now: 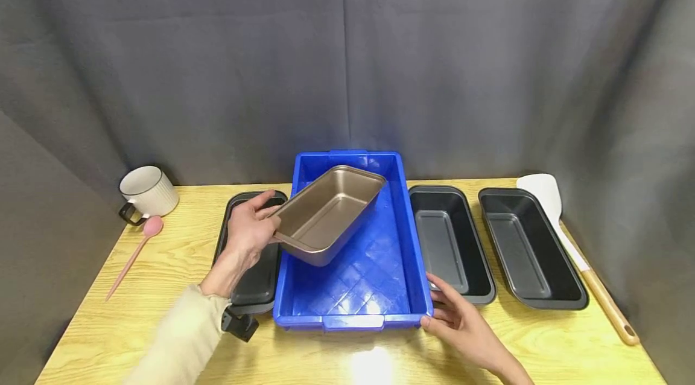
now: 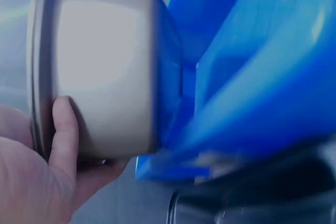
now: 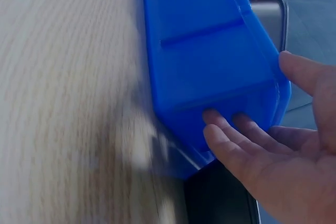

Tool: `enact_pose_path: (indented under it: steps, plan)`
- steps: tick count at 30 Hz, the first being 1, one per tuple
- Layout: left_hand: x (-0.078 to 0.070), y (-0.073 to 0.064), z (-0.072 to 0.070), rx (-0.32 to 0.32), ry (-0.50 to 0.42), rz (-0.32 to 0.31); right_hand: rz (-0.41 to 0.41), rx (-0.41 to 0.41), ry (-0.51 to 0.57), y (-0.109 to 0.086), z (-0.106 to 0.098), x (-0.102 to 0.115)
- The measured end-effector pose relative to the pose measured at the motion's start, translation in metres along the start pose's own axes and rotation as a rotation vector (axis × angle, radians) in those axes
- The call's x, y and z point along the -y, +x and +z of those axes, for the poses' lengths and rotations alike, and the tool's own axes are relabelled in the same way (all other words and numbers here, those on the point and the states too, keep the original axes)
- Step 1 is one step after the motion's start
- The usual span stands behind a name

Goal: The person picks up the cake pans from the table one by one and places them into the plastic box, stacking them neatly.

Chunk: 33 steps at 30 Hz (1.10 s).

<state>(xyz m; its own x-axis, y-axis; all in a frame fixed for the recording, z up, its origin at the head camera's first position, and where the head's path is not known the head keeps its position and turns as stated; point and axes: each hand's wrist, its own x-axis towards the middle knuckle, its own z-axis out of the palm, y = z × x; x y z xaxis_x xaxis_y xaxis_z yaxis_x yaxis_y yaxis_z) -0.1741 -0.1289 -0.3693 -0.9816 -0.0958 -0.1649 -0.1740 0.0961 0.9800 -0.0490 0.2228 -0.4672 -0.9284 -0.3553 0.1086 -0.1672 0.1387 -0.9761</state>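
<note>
My left hand (image 1: pixel 252 225) grips one end of a gold-brown loaf pan (image 1: pixel 331 210), thumb on the rim and fingers beneath. The pan is tilted above a blue plastic bin (image 1: pixel 374 270). Close up in the left wrist view, the end wall of the loaf pan (image 2: pixel 105 72) shows beside the hand (image 2: pixel 58 166). At the bin's near right corner, my right hand (image 1: pixel 467 327) touches the outside with its thumb and loosely extended fingers. The right wrist view has those fingertips (image 3: pixel 216 134) against the bin wall (image 3: pixel 210 61).
Left of the bin lies a dark loaf pan (image 1: pixel 260 276), partly under my left arm. Two more dark pans, one nearer (image 1: pixel 442 246) and one farther right (image 1: pixel 526 252), flank a white spatula (image 1: pixel 570 246). A mug (image 1: pixel 157 192) and pink spoon (image 1: pixel 136 252) lie far left. A grey curtain (image 1: pixel 347 71) hangs behind.
</note>
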Motion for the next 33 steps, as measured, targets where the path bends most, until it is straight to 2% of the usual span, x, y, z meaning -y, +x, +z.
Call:
enact_pose_path:
  steps: [2, 6, 11, 13, 22, 27, 33]
  plan:
    - [0.001, 0.0, 0.013, 0.001, -0.016, 0.002, 0.011, -0.014, -0.002, -0.001, -0.001, 0.0]
    - [0.009, -0.003, 0.033, -0.018, 0.048, 0.023, 0.016, -0.023, -0.018, 0.0, 0.001, -0.001]
    - [0.021, -0.003, 0.044, -0.058, 0.077, 0.025, 0.011, -0.025, -0.032, 0.001, 0.003, -0.003]
    - [0.025, -0.005, 0.048, -0.055, 0.089, 0.013, 0.016, -0.026, -0.03, 0.0, 0.002, -0.002]
    - [0.035, -0.02, 0.06, 0.043, 0.236, -0.007, 0.05, -0.026, -0.019, 0.0, 0.001, 0.001]
    - [0.038, -0.025, 0.064, 0.156, 0.203, -0.057, 0.057, -0.03, -0.021, 0.0, 0.001, 0.001]
    - [0.042, -0.028, 0.068, 0.225, 0.207, -0.079, 0.055, -0.037, -0.021, -0.001, 0.001, 0.001]
